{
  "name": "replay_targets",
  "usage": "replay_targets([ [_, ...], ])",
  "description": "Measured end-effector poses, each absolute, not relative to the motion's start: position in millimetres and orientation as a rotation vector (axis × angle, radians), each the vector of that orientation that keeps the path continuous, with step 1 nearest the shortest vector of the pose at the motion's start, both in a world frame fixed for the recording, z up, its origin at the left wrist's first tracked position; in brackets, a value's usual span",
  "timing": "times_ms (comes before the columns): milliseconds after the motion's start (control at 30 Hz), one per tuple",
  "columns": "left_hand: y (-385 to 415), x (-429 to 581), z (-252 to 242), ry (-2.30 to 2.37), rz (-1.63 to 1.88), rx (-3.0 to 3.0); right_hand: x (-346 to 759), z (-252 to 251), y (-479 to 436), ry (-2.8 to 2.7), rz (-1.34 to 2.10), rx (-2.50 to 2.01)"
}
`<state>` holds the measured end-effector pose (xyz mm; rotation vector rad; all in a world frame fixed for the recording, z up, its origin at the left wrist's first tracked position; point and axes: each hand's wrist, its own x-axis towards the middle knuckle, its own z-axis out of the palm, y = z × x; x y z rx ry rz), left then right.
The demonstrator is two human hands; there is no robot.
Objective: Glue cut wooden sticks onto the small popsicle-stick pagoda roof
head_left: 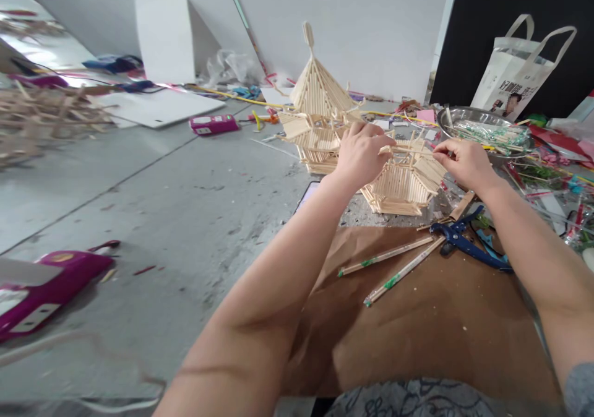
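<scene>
My left hand (pixel 364 152) and my right hand (pixel 465 160) each have fingers pinched at an end of a thin wooden stick (pixel 413 151). It lies level across the top of a small open framework (pixel 400 188) built from wooden sticks, with slanted slatted sides. Just behind my left hand stands a taller stick-built pavilion model (pixel 320 92) with a pointed roof; that hand hides part of it. Below my right hand, a blue-handled cutter (pixel 468 244) rests by wrapped chopsticks (pixel 399 275) with green marks.
Brown paper (pixel 417 330) covers the near surface. A metal bowl (pixel 487 138) of wrapped sticks stands at right, before a white bag (pixel 510 73). Two magenta devices (pixel 214 124) lie at left, near a heap of sticks (pixel 41 120). A phone (pixel 307 194) is partly hidden beside my left forearm.
</scene>
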<state>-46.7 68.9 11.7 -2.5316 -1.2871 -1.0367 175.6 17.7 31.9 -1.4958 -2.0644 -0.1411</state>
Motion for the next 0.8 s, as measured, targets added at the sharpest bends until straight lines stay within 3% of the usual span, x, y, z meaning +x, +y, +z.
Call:
replay_targets([
  [800, 74.8, -44.3, 18.5, -1.246, -1.024, -2.596, 148.3, 21.7, 24.4, -2.096, -0.228, -1.534],
])
